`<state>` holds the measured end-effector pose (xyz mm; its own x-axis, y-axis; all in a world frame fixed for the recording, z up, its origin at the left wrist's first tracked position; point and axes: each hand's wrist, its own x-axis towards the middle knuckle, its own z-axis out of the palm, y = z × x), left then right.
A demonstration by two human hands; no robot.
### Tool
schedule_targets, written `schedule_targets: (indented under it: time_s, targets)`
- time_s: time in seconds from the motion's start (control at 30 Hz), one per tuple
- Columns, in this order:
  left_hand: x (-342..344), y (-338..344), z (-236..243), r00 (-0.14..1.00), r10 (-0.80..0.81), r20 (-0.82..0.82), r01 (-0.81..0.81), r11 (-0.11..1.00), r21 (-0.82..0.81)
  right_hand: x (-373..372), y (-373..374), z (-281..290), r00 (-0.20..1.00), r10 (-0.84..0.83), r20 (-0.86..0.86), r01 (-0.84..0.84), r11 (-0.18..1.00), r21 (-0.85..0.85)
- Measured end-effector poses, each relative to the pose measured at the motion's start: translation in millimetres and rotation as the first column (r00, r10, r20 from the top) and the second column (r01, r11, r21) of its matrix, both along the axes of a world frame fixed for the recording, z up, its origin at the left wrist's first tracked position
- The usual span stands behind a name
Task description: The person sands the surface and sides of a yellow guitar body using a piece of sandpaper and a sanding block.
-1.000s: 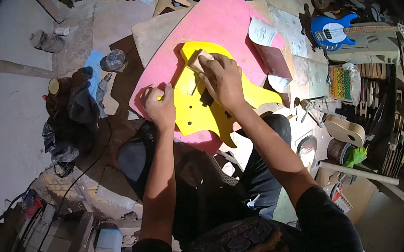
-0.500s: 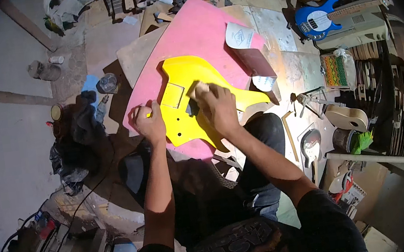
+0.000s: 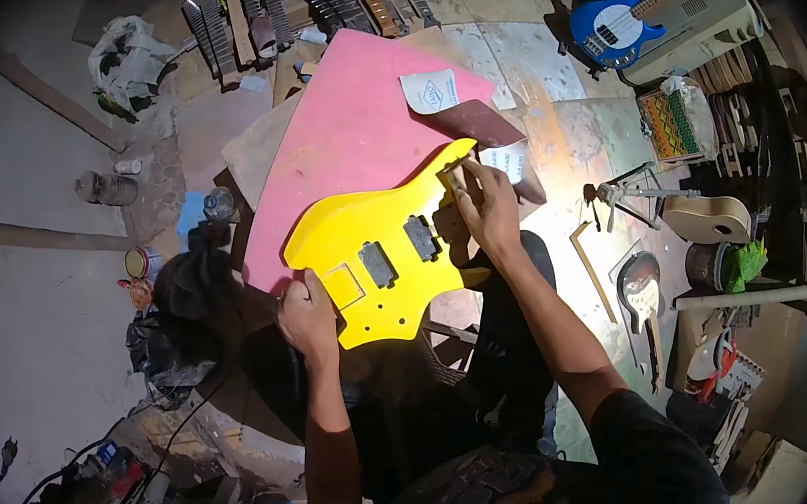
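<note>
My left hand grips the near left edge of the yellow body, thumb along the rim; the other fingers curl out of sight, so I can't tell how far they reach underneath. My right hand is at the narrow far right horn, its fingers closed on a tan block (only a sliver of it shows past them). The yellow body lies tilted across the near side of the pink board, covering that part, with its near edge above my lap. I can see two dark cavities, a square recess to the left and small holes near me; shadow from my right hand blurs the edge beside it. Just beyond that hand, a curled sheet of sandpaper lies on the right of the board. At the far side, the tops of some necks are cut off. A blue bass stands out at far right, while a black bag on my left nearly melts into shadow.
</note>
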<state>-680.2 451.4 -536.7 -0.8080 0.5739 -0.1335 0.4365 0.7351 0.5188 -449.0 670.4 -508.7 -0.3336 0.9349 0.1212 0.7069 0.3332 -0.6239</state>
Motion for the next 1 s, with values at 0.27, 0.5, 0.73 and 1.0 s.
schedule_targets:
  time_s: [0.27,0.5,0.73,1.0]
  targets:
    - [2.6,89.1,-0.9,0.81,-0.385,-0.442,0.489,0.86,0.147,-39.1,-38.6,-9.0,0.958,0.235,-0.163,-0.265,0.944,-0.196]
    - [2.7,57.3,-21.0,0.859,-0.371,-0.354,0.424,0.902,0.084,-33.1,32.5,8.4,0.972,0.132,0.193,-0.189,0.931,0.313]
    - [1.7,55.3,-18.6,0.85,-0.361,-0.383,0.388,0.922,-0.006,-36.3,-29.3,-13.8,0.887,0.457,0.067,-0.462,0.878,0.125]
    - [5.2,62.1,-14.9,0.86,-0.345,-0.376,0.367,0.93,-0.013,-35.2,2.1,-14.8,0.987,0.118,-0.113,-0.135,0.979,-0.154]
